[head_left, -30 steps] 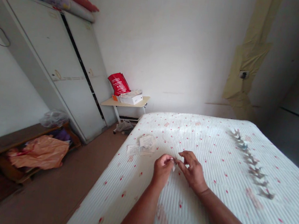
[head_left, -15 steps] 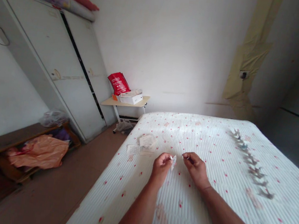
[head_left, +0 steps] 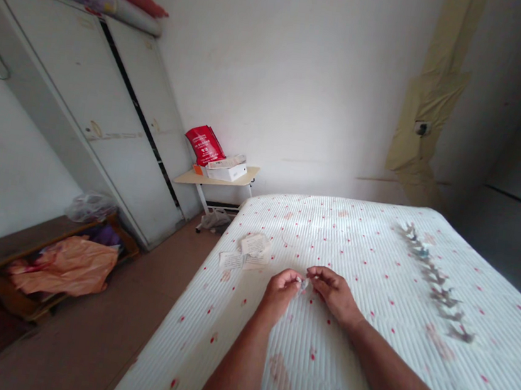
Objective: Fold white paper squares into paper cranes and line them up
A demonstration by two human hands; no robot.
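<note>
Between my hands is a small piece of folded paper (head_left: 303,284), whitish with dark marks. My left hand (head_left: 282,289) pinches its left side between thumb and fingers. The fingertips of my right hand (head_left: 330,290) are closed in a pinch at its upper right edge. Its exact folded shape is too small to tell. Left of my hands, several printed paper pieces (head_left: 255,245) lie overlapping on the bedspread (head_left: 286,369). Over to the right stands a slanting row of small folded paper figures (head_left: 442,296), shaped like birds.
Beyond the bed's left corner, a small table (head_left: 186,177) carries a red bag (head_left: 205,145) and a white box (head_left: 228,172). A tall cabinet (head_left: 120,140) and a low wooden shelf with an orange plastic bag (head_left: 66,263) stand to the left.
My right hand has moved left, and its fingertips have come to the folded paper in my left hand. The paper has tilted. The view has shifted slightly.
</note>
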